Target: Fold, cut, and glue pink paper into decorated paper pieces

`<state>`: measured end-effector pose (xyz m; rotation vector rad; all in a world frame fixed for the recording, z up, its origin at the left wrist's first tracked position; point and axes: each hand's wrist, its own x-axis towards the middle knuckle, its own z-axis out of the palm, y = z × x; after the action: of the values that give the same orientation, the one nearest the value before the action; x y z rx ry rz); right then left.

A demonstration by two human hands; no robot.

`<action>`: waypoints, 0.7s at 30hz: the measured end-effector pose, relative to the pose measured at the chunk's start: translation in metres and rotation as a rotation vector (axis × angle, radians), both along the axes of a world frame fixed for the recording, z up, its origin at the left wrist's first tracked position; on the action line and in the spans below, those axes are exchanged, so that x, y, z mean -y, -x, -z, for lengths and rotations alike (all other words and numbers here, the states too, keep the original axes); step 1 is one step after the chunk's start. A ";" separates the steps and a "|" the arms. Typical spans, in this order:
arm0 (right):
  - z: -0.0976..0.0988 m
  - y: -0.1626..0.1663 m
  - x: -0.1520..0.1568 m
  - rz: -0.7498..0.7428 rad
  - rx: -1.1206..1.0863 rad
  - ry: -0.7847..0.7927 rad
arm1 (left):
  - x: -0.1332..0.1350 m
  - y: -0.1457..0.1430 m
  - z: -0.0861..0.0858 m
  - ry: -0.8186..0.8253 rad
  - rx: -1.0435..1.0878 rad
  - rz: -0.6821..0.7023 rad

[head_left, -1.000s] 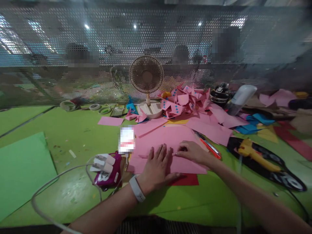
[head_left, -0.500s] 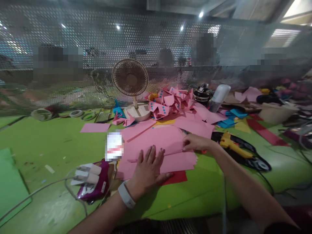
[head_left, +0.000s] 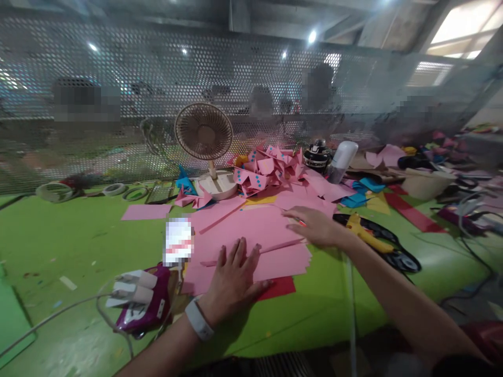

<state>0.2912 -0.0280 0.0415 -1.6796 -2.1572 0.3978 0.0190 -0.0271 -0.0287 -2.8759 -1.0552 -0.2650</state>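
My left hand [head_left: 236,280] lies flat with fingers spread on a stack of pink paper sheets [head_left: 251,225], a white band [head_left: 198,319] round its wrist. At the stack's right side, my right hand [head_left: 314,226] is partly closed round a slim tool with a red part [head_left: 301,222]; most of the tool is hidden, so its kind is unclear. Between the hands runs the raised edge of a cut or folded pink sheet [head_left: 281,245]. Under the stack's near edge, a red sheet [head_left: 277,288] sticks out.
Behind the stack stand a desk fan [head_left: 204,131] and a heap of folded pink paper pieces [head_left: 267,170]. A yellow glue gun [head_left: 369,235] rests on a black holder to the right. At left are a purple power device [head_left: 145,303] with plugs, a lit phone [head_left: 178,241] and tape rolls [head_left: 55,192].
My right hand has moved up and away from the paper edge, and the red part now shows between its fingers. My left hand stays on the sheets. The view has shifted slightly.
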 end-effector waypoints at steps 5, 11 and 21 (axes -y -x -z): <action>0.036 0.061 0.029 -0.328 0.089 0.099 | -0.002 0.000 0.003 0.020 -0.007 -0.015; 0.064 0.063 0.032 -0.296 0.164 0.050 | -0.002 -0.001 -0.003 0.079 -0.041 -0.028; 0.063 0.064 0.035 -0.285 0.194 0.023 | -0.003 0.000 0.003 0.043 -0.019 -0.023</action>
<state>0.2268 -0.0627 -0.0219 -1.4764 -2.5556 0.3490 0.0192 -0.0244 -0.0317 -2.8962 -1.1029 -0.2156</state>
